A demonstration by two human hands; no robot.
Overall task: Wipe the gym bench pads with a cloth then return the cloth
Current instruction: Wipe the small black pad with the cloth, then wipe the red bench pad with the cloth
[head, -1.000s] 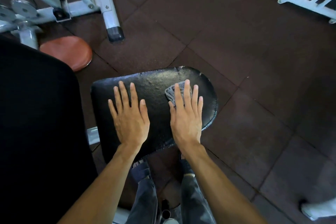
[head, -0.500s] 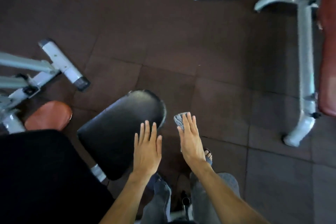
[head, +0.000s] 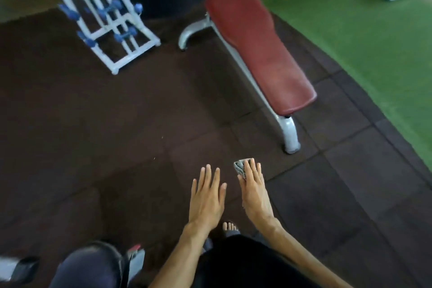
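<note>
My right hand (head: 254, 190) hangs flat over the dark floor with a small grey cloth (head: 240, 167) held under its fingers; only a corner of the cloth shows. My left hand (head: 207, 196) floats beside it, empty, fingers straight and apart. The black bench pad (head: 91, 264) lies at the bottom left, behind both hands. A red flat bench pad (head: 259, 47) on a grey frame stands ahead to the right, well beyond my fingertips.
A white rack (head: 109, 16) with blue dumbbells stands at the far left. The grey foot of the red bench (head: 291, 138) rests on the floor just ahead of my right hand. Green turf (head: 374, 37) covers the right side. My foot (head: 230, 228) shows below my hands.
Both hands have lifted off the black pad, the right keeping the cloth. My view has swung right and up, so the black pad slid to the bottom left and the red bench came in.
</note>
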